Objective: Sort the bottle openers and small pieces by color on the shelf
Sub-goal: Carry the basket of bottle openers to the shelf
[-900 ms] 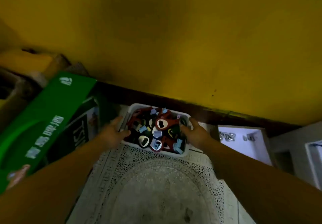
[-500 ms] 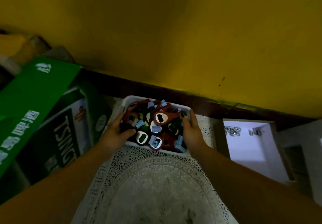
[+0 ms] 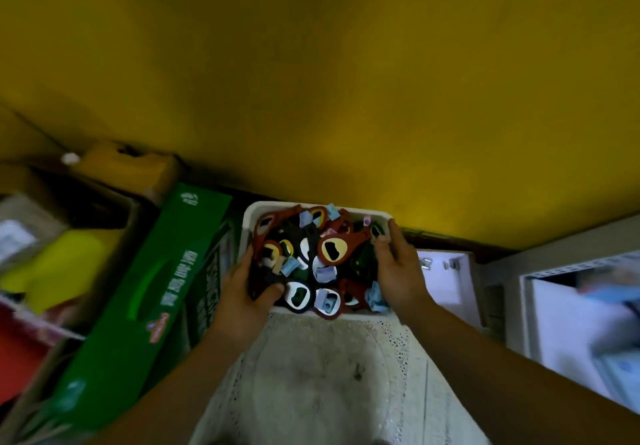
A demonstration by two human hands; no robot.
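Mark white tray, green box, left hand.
white tray (image 3: 246, 233): head view, left wall.
green box (image 3: 152, 271): head view, top face.
left hand (image 3: 242, 292): head view, back of hand.

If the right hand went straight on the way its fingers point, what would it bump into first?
Probably the yellow wall. The right hand grips the right side of the white tray, with its fingers pointing past the tray's far corner toward the wall. Depth is hard to judge.

My left hand (image 3: 239, 292) and right hand (image 3: 398, 271) are bare. My left forearm (image 3: 173, 375) and right forearm (image 3: 502, 358) are bare too, right down to the lower edge of view. Dim light hides finer detail.
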